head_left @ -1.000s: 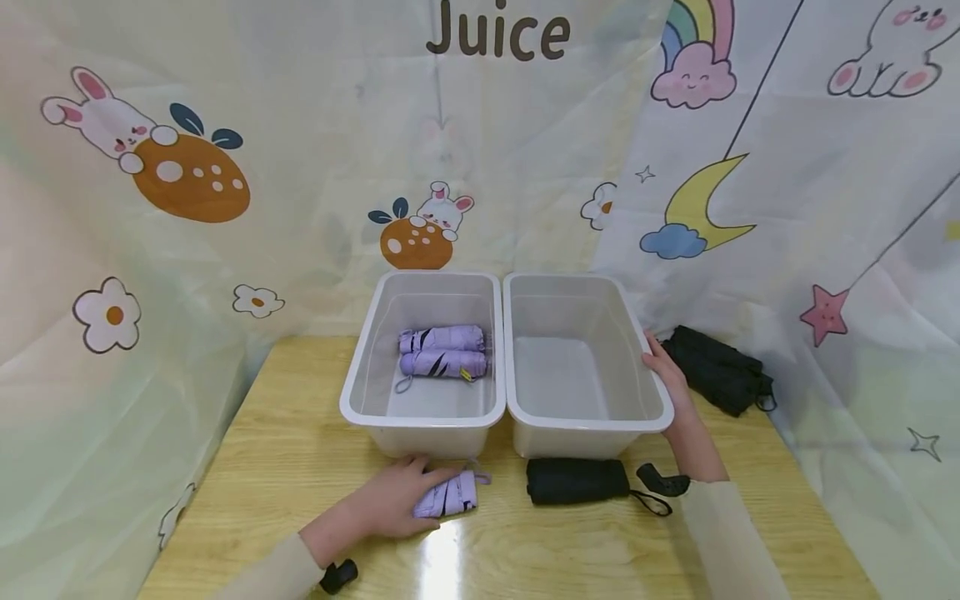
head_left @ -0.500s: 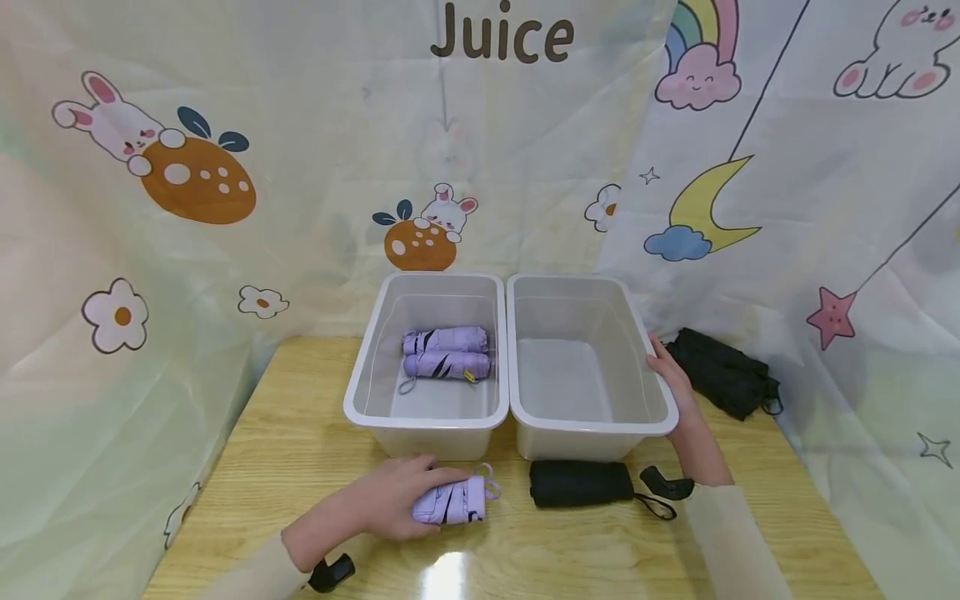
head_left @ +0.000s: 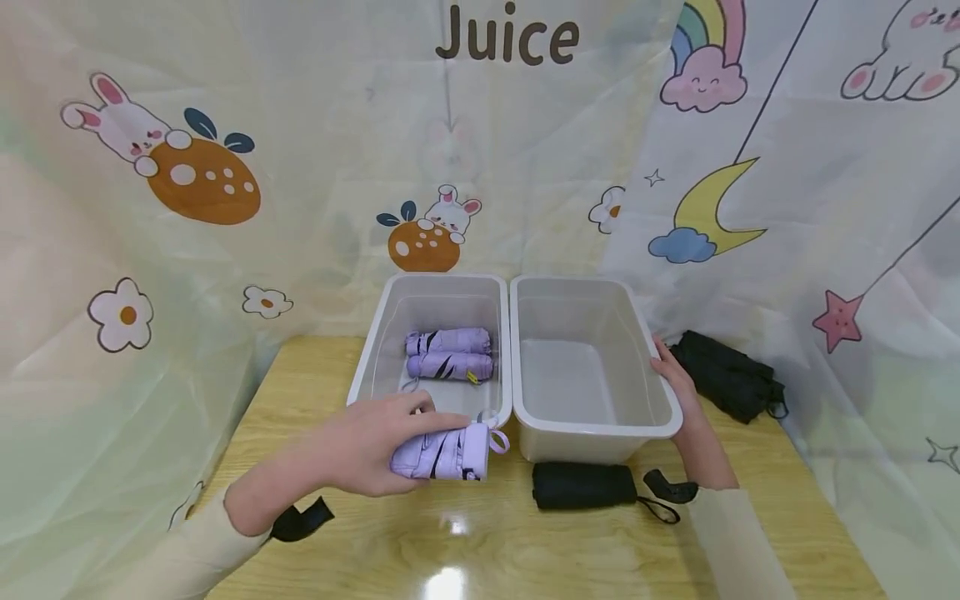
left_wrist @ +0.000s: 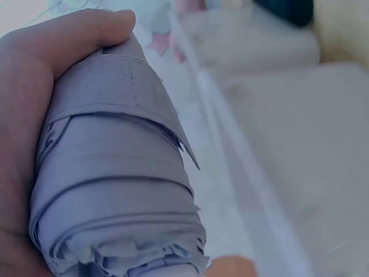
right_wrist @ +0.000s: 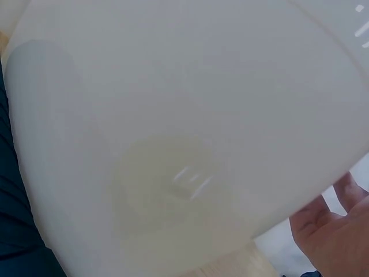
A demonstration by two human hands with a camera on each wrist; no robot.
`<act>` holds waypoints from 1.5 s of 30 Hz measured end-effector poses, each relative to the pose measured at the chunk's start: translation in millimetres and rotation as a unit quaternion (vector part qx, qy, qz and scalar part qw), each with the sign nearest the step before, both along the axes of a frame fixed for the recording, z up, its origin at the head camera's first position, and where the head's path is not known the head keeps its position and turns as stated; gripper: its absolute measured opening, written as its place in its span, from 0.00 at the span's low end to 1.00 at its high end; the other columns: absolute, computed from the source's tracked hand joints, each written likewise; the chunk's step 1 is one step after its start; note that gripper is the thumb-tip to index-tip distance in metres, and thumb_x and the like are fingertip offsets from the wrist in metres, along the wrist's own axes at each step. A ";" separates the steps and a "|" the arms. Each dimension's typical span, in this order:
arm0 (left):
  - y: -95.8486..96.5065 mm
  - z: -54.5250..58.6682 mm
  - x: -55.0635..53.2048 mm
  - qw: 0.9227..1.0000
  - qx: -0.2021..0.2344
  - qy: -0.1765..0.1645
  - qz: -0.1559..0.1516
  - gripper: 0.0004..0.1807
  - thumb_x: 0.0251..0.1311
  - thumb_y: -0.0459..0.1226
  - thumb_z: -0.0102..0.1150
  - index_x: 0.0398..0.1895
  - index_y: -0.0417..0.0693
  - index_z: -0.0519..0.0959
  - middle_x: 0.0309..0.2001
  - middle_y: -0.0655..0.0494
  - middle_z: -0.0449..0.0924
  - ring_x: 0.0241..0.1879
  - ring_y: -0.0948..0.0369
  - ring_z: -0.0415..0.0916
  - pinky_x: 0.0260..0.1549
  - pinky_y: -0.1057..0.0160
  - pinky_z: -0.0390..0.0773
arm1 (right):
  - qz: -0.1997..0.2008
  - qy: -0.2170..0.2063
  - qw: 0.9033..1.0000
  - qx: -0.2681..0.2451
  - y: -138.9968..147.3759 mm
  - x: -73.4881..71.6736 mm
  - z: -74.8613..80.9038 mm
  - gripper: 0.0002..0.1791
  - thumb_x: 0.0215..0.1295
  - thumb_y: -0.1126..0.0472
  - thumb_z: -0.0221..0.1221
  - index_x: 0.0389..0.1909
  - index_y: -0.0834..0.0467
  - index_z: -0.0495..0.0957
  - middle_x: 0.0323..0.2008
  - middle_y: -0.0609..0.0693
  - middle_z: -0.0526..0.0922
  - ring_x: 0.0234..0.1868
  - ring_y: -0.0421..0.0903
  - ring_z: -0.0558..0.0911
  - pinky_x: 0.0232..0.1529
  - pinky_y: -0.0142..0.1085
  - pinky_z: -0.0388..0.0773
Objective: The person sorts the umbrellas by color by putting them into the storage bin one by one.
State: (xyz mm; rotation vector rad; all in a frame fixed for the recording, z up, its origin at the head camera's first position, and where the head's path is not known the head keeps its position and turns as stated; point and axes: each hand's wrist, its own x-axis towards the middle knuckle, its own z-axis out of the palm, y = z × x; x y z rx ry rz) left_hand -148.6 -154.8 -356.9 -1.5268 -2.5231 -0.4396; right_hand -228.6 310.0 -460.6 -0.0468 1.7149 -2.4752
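Observation:
In the head view my left hand (head_left: 375,446) grips a folded purple umbrella (head_left: 442,454) with black stripes, raised over the front rim of the left bin (head_left: 360,367). The left wrist view shows the thumb (left_wrist: 115,29) lying along the rolled umbrella (left_wrist: 115,156). Two more purple umbrellas (head_left: 450,367) lie side by side inside that bin. My right hand (head_left: 678,383) rests against the outer right side of the right bin (head_left: 600,431), fingers along its wall. At the edge of the right wrist view, the right hand (right_wrist: 334,231) touches the pale bin wall.
A folded black umbrella (head_left: 585,486) lies on the wooden table (head_left: 525,550) before the right bin. Several folds of black umbrella (head_left: 727,375) lie to the right, near the cartoon-printed curtain (head_left: 315,167) behind the bins.
My left hand has lifted the purple umbrella off the table and moved it up to the left bin's front rim. The right hand stays at the right bin's side.

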 end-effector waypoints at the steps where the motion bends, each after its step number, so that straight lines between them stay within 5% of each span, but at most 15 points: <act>1: -0.8 5.9 -5.0 1.000 -0.004 0.000 0.004 0.42 0.44 0.49 0.72 0.68 0.67 0.68 0.40 0.64 0.69 0.34 0.67 0.67 0.30 0.67 0.71 | 0.001 -0.002 1.000 0.001 0.2 1.1 -0.8 0.33 0.79 0.57 0.40 0.78 0.44 0.38 0.76 0.48 0.44 0.61 0.41 0.65 0.55 0.32 0.70; 8: -3.7 33.8 -55.3 0.999 -0.007 -0.046 0.024 0.42 0.46 0.48 0.74 0.68 0.65 0.68 0.46 0.61 0.71 0.38 0.64 0.69 0.34 0.64 0.74 | -0.001 -0.005 1.000 0.019 2.9 6.1 -4.6 0.33 0.79 0.56 0.40 0.78 0.44 0.38 0.76 0.49 0.44 0.63 0.42 0.64 0.56 0.35 0.70; 14: -4.7 37.6 -96.5 0.995 0.002 -0.091 0.046 0.39 0.49 0.48 0.73 0.68 0.63 0.69 0.49 0.60 0.72 0.41 0.63 0.70 0.37 0.63 0.75 | -0.003 -0.013 0.999 0.031 1.2 5.3 -3.8 0.34 0.79 0.56 0.41 0.78 0.44 0.37 0.76 0.49 0.44 0.62 0.42 0.64 0.56 0.35 0.70; 25: -2.6 8.5 -151.8 0.987 -0.046 -0.114 0.102 0.41 0.48 0.49 0.73 0.69 0.69 0.68 0.49 0.59 0.72 0.42 0.61 0.69 0.37 0.60 0.74 | -0.011 -0.027 0.999 0.046 4.8 5.9 -2.1 0.34 0.79 0.55 0.41 0.78 0.42 0.37 0.76 0.48 0.43 0.61 0.41 0.65 0.55 0.34 0.70; 33: 8.1 -20.6 -190.4 0.982 -0.081 -0.113 0.126 0.45 0.45 0.51 0.75 0.70 0.71 0.66 0.45 0.58 0.71 0.40 0.60 0.69 0.38 0.59 0.73 | 0.007 -0.018 1.000 0.006 2.7 2.7 5.7 0.34 0.79 0.57 0.40 0.78 0.43 0.35 0.77 0.48 0.39 0.61 0.39 0.67 0.57 0.33 0.69; 37: 15.3 -32.4 -202.6 0.980 -0.083 -0.114 0.142 0.46 0.45 0.49 0.76 0.70 0.71 0.66 0.48 0.55 0.71 0.43 0.58 0.69 0.42 0.56 0.73 | -0.001 -0.006 0.999 0.040 1.8 5.0 5.6 0.33 0.79 0.57 0.40 0.78 0.42 0.37 0.77 0.48 0.39 0.63 0.42 0.64 0.57 0.36 0.70; 45: 24.2 -55.9 -216.9 0.973 -0.095 -0.133 0.162 0.45 0.46 0.45 0.77 0.70 0.71 0.66 0.63 0.55 0.70 0.57 0.56 0.67 0.56 0.53 0.69 | 0.000 -0.009 1.000 0.012 0.8 5.9 6.0 0.34 0.79 0.57 0.39 0.78 0.47 0.34 0.74 0.47 0.47 0.59 0.39 0.69 0.55 0.33 0.70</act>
